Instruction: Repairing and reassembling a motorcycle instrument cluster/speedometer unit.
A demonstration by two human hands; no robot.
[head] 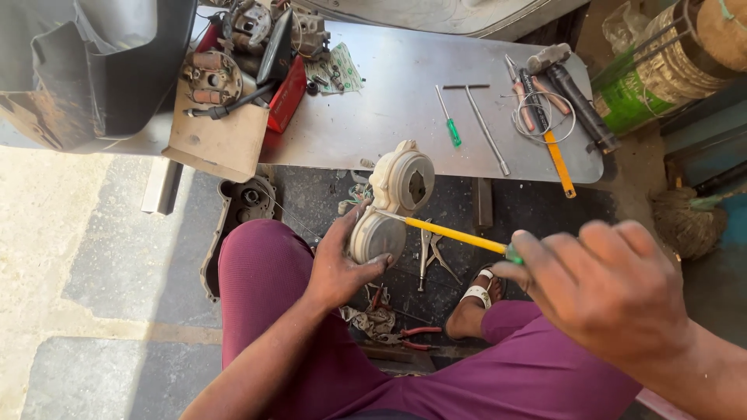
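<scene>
A person's right hand [607,292] closes its grip around the green handle end of a yellow-shafted screwdriver [451,234], whose tip meets the upper edge of a cream-coloured round instrument housing [379,236]. The left hand [340,260] wraps the lower dome of that housing from the left, thumb and fingers pressed on its face, holding it above the knees of the seated person in maroon trousers [264,288]. The housing's upper half [405,179], with a dark opening, sits just at the front edge of the metal worktop [389,101]. Below it on the dark floor lie pliers [429,253] and red-handled cutters [412,336]. On the worktop, well apart from the hands, rest a small green-handled screwdriver [449,120], a T-handle wrench [484,124], a coil of wire [543,117], a hammer [572,89], and engine parts on a cardboard box [218,132].
</scene>
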